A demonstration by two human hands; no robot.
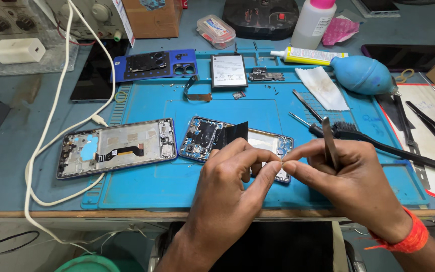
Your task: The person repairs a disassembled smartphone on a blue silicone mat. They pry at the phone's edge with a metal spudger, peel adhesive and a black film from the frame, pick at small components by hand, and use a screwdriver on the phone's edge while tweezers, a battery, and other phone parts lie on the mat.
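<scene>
Tweezers are gripped by the right hand. A tiny part is pinched by the left hand. At 12 o'clock, a lidded plastic box is seen, contents unclear.

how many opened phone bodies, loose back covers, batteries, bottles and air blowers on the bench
opened phone bodies: 2 (one left, one under the hands)
blue back cover: 1
battery: 1
white bottle: 1
blue air blower: 1
total: 6

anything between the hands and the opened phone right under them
Nothing visible. The left hand and right hand pinch something tiny just above the opened phone; only its lifted black flap stands behind the fingers.
</scene>
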